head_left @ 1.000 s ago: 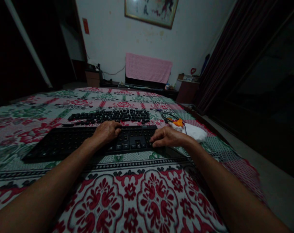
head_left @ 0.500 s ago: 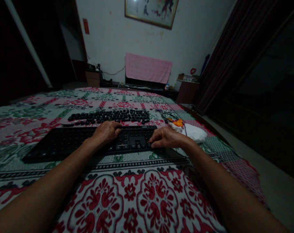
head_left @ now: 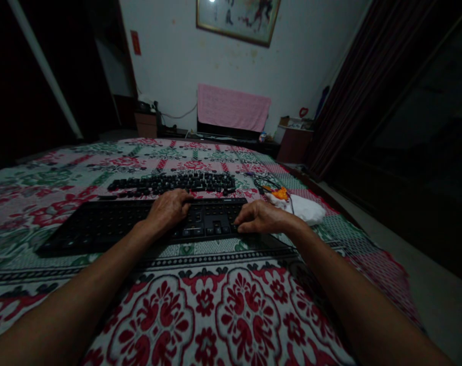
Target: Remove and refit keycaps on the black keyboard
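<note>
Keyboard: a black keyboard (head_left: 101,218) lies flat across the patterned blanket (head_left: 200,305), in front of the person; many key positions are without caps, while a few keys (head_left: 211,231) sit along the near edge.
Left hand: the left hand (head_left: 170,207) is curved over the keyboard's far edge, right of its middle, fingers bent; the fingertips are partly hidden, so I cannot tell whether they pinch anything.
Right hand: the right hand (head_left: 262,217) is at the keyboard's right end, thumb and forefinger near each other over the number pad; whether a key is between them is too dark to tell.
Loose keycaps: black keycaps (head_left: 177,181) are spread in rough rows just beyond the keyboard, with a longer dark piece (head_left: 108,197) at their near left.
Right side: a white bundle (head_left: 305,209), an orange item (head_left: 280,193) and a dark cable (head_left: 267,180) lie near the right hand.
Far wall: a pink cloth (head_left: 234,107) hangs below a framed picture (head_left: 238,20).
Far right: a dark curtain (head_left: 348,86).
</note>
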`<state>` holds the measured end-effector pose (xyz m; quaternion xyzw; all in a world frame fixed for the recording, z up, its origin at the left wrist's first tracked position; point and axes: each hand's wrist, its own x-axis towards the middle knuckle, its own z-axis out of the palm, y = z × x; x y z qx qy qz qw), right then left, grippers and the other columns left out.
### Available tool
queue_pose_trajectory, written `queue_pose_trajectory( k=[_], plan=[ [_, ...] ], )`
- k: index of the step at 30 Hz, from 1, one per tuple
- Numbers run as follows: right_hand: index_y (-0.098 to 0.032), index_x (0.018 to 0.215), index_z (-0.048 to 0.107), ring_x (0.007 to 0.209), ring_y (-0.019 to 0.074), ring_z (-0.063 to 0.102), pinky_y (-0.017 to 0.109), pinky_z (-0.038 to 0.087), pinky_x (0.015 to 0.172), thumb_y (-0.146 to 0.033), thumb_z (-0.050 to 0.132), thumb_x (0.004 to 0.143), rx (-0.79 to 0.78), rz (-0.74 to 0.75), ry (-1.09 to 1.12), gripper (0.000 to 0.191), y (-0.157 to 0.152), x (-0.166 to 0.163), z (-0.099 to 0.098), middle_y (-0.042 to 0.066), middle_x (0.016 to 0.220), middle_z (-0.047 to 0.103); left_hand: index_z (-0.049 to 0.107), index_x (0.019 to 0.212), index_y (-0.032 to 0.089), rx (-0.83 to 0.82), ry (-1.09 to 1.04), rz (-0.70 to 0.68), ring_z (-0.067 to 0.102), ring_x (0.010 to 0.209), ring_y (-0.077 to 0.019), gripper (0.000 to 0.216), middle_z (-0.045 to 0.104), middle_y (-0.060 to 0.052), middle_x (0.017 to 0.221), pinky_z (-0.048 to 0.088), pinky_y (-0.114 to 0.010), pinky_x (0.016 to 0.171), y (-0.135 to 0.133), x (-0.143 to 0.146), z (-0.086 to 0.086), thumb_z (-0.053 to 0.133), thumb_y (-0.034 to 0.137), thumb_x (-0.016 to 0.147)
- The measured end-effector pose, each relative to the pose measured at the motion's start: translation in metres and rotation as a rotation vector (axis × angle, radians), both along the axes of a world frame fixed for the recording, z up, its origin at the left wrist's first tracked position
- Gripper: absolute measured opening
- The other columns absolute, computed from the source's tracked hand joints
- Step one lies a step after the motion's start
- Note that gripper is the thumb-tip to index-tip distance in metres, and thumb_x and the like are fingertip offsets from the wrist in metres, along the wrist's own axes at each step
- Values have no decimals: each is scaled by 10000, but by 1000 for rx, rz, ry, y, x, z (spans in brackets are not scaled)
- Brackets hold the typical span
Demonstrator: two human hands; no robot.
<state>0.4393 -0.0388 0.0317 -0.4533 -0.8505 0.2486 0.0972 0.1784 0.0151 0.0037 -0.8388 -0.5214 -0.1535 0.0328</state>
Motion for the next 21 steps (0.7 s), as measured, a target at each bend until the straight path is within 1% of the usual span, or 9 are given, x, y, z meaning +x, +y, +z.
queue_pose_trajectory(
  k=[2,4,5,8,10,16,21],
  plan=[
    [-158,876,690,713,107,558,200,419,638,-282,621,685,13,2,-7,238,0,0,0,35,833,637,618,1030,203,71,-45,-64,534,999,-193,343,579,-40,1133,397,-301,888,-5,6,4,406,275,771],
    [-158,877,690,706,104,554,201,417,638,-280,625,681,25,2,-12,240,0,0,0,37,844,632,632,1000,206,82,-95,-152,535,980,-190,326,586,-40,1108,402,-309,880,-12,14,8,417,305,775],
    [-156,878,690,700,104,553,200,415,632,-279,625,681,28,2,-14,241,0,0,0,37,843,632,637,987,210,65,-129,-200,538,966,-187,319,594,-38,1084,403,-308,875,-16,19,10,430,324,772],
    [-155,880,693,689,107,553,197,410,616,-274,620,682,29,5,-21,242,-1,-1,0,34,822,634,654,936,234,-91,-180,-392,562,868,-146,274,625,-12,963,426,-253,798,-27,34,11,467,337,766],
    [-158,882,695,685,110,555,194,407,608,-274,615,684,24,1,-26,243,-1,-1,-1,30,803,639,658,933,238,-123,-175,-480,556,851,-139,266,615,-16,955,421,-246,785,-32,41,8,481,345,767],
    [-170,898,692,691,115,557,191,400,602,-275,609,685,0,6,16,251,1,3,-5,16,771,652,619,1019,303,-76,-35,-609,490,935,-163,283,556,-21,1031,391,-287,811,-37,47,0,458,374,797],
    [-161,898,697,677,111,541,189,388,580,-261,613,684,23,39,19,251,1,2,-4,22,748,645,612,1017,320,-61,33,-633,466,927,-163,273,530,-20,1043,388,-290,790,-39,47,3,424,347,821]
  ],
)
